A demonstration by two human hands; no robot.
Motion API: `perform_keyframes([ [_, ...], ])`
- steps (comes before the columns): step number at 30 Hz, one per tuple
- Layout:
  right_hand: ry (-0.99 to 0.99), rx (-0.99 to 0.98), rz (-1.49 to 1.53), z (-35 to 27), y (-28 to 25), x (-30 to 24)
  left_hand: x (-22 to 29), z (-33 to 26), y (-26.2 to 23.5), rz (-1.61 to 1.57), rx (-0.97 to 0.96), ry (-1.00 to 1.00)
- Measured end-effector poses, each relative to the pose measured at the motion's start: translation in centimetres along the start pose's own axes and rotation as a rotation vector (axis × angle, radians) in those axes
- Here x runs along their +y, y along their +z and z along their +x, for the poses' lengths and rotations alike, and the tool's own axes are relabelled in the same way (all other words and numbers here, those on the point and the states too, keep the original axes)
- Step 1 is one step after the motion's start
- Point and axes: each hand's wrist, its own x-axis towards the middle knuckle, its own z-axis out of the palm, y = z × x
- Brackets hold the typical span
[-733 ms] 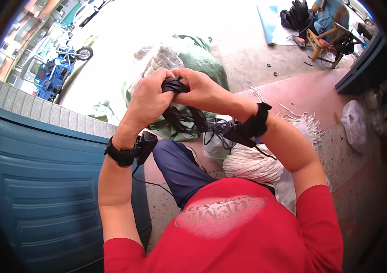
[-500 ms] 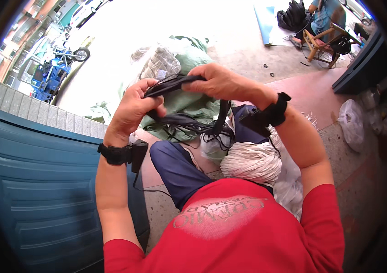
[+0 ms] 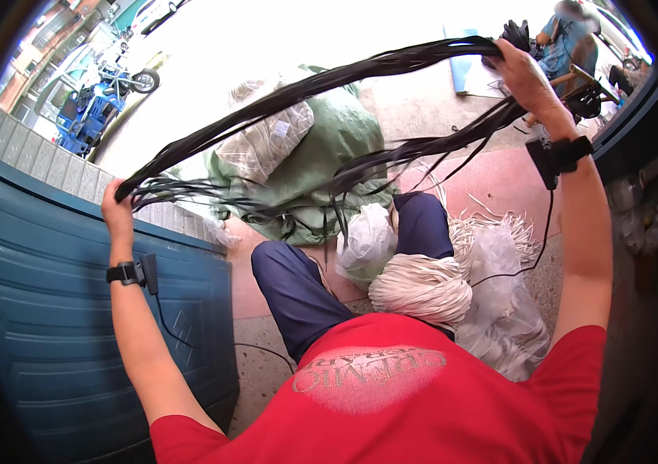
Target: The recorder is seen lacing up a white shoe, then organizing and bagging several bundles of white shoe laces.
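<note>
A long hank of black cords (image 3: 305, 89) stretches across the view, held up between my hands. My left hand (image 3: 118, 213) grips its left end above the blue door. At the far right, my right hand (image 3: 526, 81) is closed round the other end, raised higher. Loose black strands sag below in a second run, blurred in places. A bundle of white cords (image 3: 422, 288) rests on my right thigh. Beside it, between my knees, is a white plastic bag (image 3: 366, 238).
Green sacking (image 3: 336, 131) with a clear-wrapped bundle (image 3: 267, 143) lies ahead. A blue panelled door (image 3: 104, 317) stands close on my left. Loose white cords (image 3: 499, 232) and clear plastic (image 3: 503, 309) lie at my right. Another person (image 3: 569, 46) sits at the far right.
My hands have moved wide apart, the left going left and down, the right going right and up. The black cords, bunched before, are now drawn out long between them.
</note>
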Motion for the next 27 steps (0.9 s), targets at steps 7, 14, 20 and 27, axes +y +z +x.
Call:
perform_keyframes([
  [7, 0.119, -0.002, -0.030, -0.3, 0.5, 4.0, -8.4, -5.5, -6.3, 0.469, 0.114, 0.101],
  [14, -0.014, -0.510, 0.019, -5.1, 5.6, -4.1, -19.5, -19.1, -10.0, 0.443, -0.183, -0.637],
  [20, -0.065, -0.934, 0.150, -11.0, 8.8, -9.1, -15.7, -29.5, -5.0, 0.719, -1.191, -0.615],
  [27, 0.015, -0.979, 0.423, -12.5, 10.3, -10.0, 3.8, -21.9, 12.7, -0.195, -0.730, -0.099],
])
